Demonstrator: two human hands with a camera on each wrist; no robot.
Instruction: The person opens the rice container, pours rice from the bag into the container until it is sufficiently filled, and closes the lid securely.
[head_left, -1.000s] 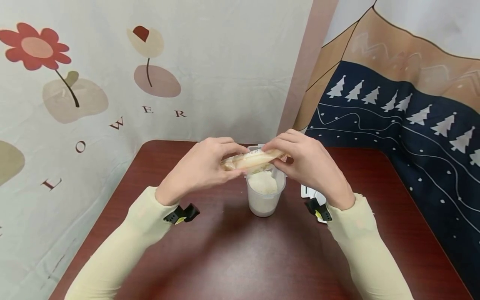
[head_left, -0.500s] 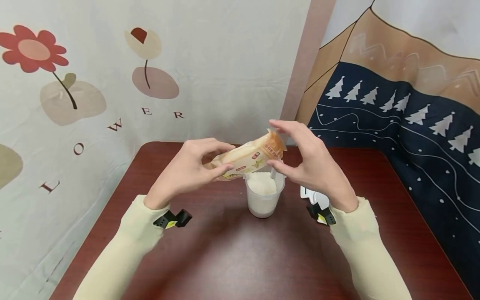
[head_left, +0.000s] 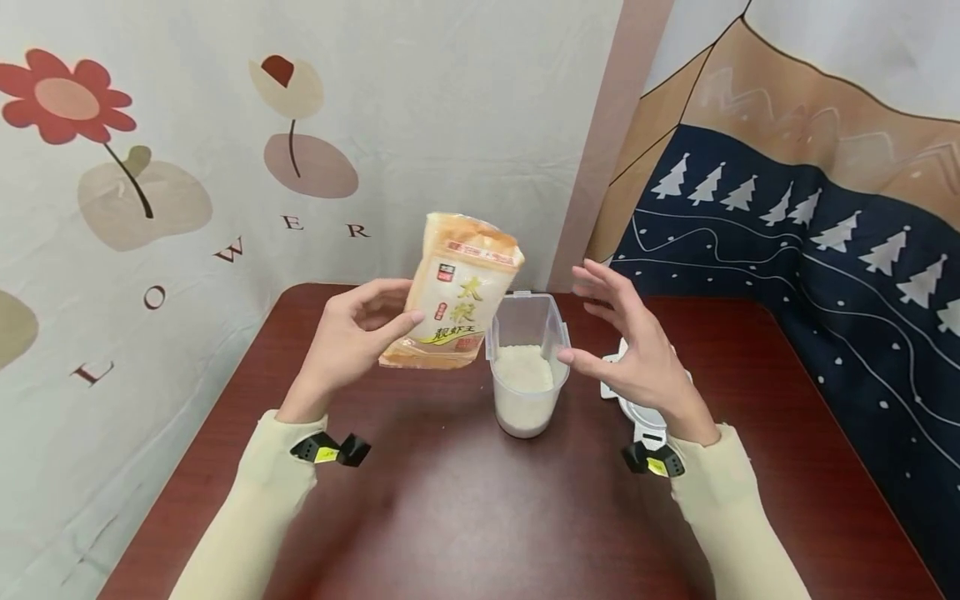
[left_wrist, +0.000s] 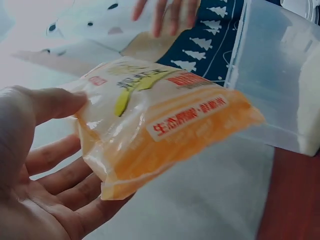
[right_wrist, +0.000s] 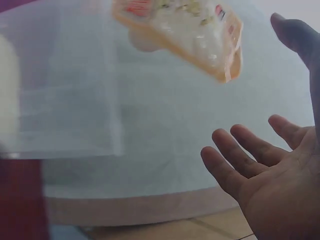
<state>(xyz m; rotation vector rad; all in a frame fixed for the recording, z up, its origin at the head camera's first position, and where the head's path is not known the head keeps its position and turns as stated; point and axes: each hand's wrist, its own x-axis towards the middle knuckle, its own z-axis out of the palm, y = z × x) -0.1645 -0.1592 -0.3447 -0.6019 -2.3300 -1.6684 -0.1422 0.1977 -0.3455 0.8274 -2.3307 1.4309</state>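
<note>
My left hand (head_left: 356, 337) holds a small orange and white plastic rice bag (head_left: 459, 292) by its left side, thumb on the front and fingers behind. The bag leans upright above the table, its printed front toward the head camera. In the left wrist view, the orange end of the bag (left_wrist: 170, 135) points away from the palm. A clear plastic container (head_left: 528, 321) stands just right of the bag, partly filled with white rice (head_left: 522, 371). Right of the container, my right hand (head_left: 633, 350) is spread in the air with nothing in it, thumb near the rim.
A white lid-like piece with tabs (head_left: 651, 421) lies on the dark red table (head_left: 480, 517), partly hidden under my right hand and wrist. Printed cloths (head_left: 465, 125) hang behind the table's back edge and along its right side.
The right hand has let go of the rice bag and moved right. The left hand has drawn the bag left and turned it from lying flat over the container to upright.
</note>
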